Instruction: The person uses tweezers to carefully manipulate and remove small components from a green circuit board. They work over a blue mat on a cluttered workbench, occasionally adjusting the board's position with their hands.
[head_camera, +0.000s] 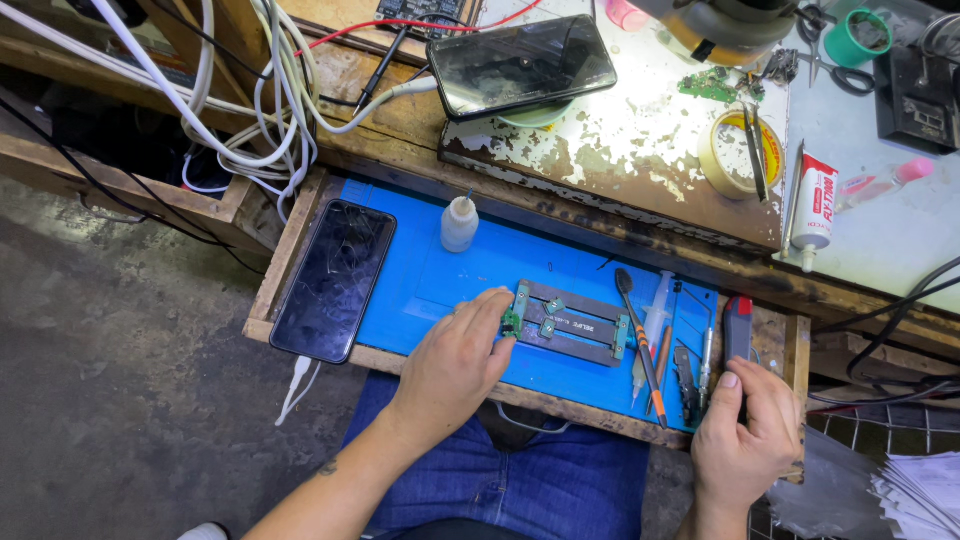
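On the blue mat (450, 280), the left hand (455, 365) curls loosely against the metal board holder (570, 325), steadying it — nothing is gripped. Right of the holder, the right hand (745, 435) closes on a red-and-black tool (738, 335), thumb on top.

Bright, even overhead light, sharp focus; glare on the upper phone screen (522, 64); wide-angle bending at edges.

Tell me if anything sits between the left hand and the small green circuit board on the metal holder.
Nothing visible does. The left hand already has its fingertips at the green circuit board, clamped at the left end of the metal holder on the blue mat. The white bottle stands farther back, out of the way.
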